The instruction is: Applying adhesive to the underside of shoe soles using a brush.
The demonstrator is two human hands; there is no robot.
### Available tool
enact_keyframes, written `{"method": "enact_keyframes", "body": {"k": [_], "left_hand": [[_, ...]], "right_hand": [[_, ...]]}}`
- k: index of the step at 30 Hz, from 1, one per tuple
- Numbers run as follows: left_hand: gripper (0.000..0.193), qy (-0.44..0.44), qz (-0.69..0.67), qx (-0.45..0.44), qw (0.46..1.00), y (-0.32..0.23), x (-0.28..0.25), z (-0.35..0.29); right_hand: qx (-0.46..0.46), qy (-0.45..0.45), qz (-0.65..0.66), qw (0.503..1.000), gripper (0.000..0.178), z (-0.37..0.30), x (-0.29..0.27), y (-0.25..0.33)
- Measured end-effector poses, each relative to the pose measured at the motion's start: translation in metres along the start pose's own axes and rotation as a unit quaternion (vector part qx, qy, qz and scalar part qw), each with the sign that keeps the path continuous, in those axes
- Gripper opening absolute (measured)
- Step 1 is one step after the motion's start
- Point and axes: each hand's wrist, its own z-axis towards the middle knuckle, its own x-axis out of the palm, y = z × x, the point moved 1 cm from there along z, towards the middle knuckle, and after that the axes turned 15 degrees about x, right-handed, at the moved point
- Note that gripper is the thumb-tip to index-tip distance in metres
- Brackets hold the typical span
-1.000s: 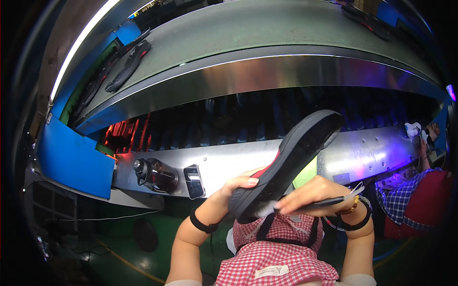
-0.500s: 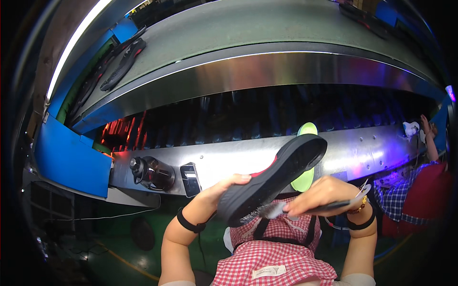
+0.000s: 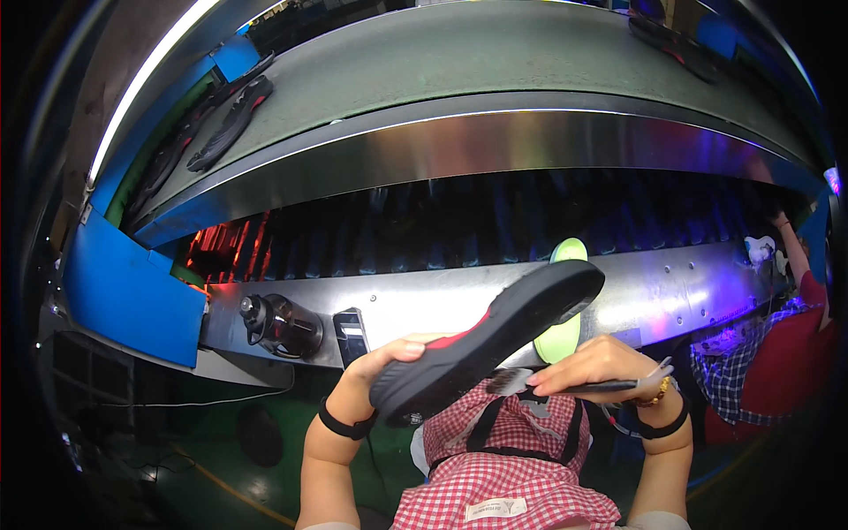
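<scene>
A black shoe sole [image 3: 481, 344] with a red inner edge hangs slantwise in front of me, its underside mostly toward my right. My left hand [image 3: 393, 355] is closed around its side near the lower left end. In my right hand [image 3: 592, 367] a brush [image 3: 605, 386] with a dark handle is gripped, the fingers close to its bristles. The bristle end points at the sole's lower part; whether it touches cannot be made out. Behind the sole lies a light green, elongated thing [image 3: 558, 342], partly covered by it.
A metal ledge [image 3: 424, 290] carries a dark bottle [image 3: 291, 327] and a phone [image 3: 352, 334]. Beyond it runs a dark roller bed [image 3: 397, 221], then a green conveyor belt [image 3: 495, 53] with black soles [image 3: 231, 124] at its left. Another person's arm [image 3: 793, 247] reaches in at right.
The sole's near end has swung left and the sole lies flatter. Some pale marks at that end show less. The brush is slightly farther from the sole. The other person's hand has moved.
</scene>
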Motion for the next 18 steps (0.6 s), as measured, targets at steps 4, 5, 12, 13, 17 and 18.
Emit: {"method": "enact_keyframes", "body": {"k": [4, 5, 12, 13, 17, 18], "left_hand": [[0.044, -0.037, -0.021, 0.018, 0.999, 0.008, -0.012, 0.004], [0.046, -0.056, -0.040, 0.017, 0.997, 0.011, -0.017, 0.005], [0.052, 0.046, -0.109, 0.131, 0.984, 0.016, -0.039, 0.034], [0.057, 0.054, -0.044, 0.151, 0.986, 0.024, -0.036, 0.046], [0.088, 0.176, -0.358, 0.177, 0.900, 0.086, -0.004, 0.080], [0.095, 0.200, -0.411, 0.145, 0.877, 0.095, -0.002, 0.085]], "right_hand": [[-0.021, -0.131, 0.062, 0.989, 0.025, 0.002, -0.004, -0.010], [-0.021, -0.147, 0.053, 0.987, 0.025, 0.006, -0.005, -0.012], [-0.039, -0.058, -0.014, 0.997, 0.024, -0.009, -0.002, 0.013], [-0.053, -0.073, 0.013, 0.996, 0.024, -0.011, -0.002, 0.017], [0.030, -0.177, 0.017, 0.984, 0.023, 0.010, 0.026, -0.001], [0.085, -0.182, 0.089, 0.976, 0.022, 0.019, 0.034, -0.012]]}}
